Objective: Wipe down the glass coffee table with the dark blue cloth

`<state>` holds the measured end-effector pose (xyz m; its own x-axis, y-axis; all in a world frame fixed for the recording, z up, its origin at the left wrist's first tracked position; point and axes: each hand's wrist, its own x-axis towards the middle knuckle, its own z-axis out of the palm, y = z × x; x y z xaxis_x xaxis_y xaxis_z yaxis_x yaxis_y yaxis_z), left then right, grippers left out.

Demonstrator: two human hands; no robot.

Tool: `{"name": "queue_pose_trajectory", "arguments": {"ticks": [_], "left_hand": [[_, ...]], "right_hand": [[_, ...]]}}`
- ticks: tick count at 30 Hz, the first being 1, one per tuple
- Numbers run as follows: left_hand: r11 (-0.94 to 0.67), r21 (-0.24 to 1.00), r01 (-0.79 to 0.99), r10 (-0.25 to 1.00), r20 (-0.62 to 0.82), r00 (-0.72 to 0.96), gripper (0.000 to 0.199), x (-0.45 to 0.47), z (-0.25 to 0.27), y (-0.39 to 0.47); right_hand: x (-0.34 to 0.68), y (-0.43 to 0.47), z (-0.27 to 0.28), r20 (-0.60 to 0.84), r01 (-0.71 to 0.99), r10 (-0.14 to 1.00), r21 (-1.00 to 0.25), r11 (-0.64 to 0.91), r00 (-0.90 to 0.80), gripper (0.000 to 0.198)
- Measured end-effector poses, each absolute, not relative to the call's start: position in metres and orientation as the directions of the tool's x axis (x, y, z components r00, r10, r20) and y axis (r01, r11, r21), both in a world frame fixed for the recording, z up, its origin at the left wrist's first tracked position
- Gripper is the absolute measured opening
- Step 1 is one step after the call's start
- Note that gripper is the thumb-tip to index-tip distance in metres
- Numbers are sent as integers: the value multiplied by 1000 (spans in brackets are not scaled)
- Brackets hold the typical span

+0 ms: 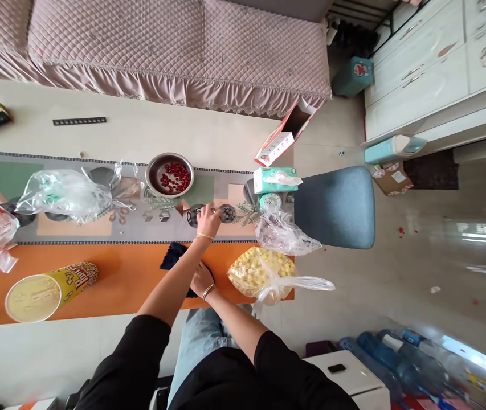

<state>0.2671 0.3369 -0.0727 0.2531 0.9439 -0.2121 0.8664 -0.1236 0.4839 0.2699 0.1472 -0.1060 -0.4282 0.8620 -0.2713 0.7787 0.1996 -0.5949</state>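
My left hand (209, 221) reaches over the patterned table runner (140, 226), with its fingertips drawn together near the printed dark circles. Whatever may be between those fingertips is too small to make out. Closer to my body, my right hand (202, 280) rests on a dark navy cloth (171, 255) at the orange tabletop. My left forearm crosses in front and hides part of the right fingers and of the cloth. A steel bowl (150, 177) holding red berry-like pieces (176, 178) stands beyond my left hand.
A tied bag of popcorn (264, 270), a crumpled clear bag (285, 230) and a tissue box (274, 180) stand at the right. To the left are a popcorn tub (50, 291) and a clear plastic bag (67, 193). A blue-grey chair (337, 208) adjoins the table's right end.
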Motion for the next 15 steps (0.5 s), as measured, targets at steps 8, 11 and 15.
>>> {"name": "queue_pose_trajectory", "arguments": {"ticks": [8,11,15], "left_hand": [[254,546,798,959,-33,-283,29,144,-44,254],[408,490,770,907,-122,-404,40,135,-51,190],[552,394,735,830,-175,-530,44,148,-71,125]], "right_hand": [[350,186,-112,-265,862,962,-470,-193,71,60],[360,220,-109,-293,842,924,-408,-353,245,62],[371,279,-109,-245,820,884,-338,-462,397,63]]}}
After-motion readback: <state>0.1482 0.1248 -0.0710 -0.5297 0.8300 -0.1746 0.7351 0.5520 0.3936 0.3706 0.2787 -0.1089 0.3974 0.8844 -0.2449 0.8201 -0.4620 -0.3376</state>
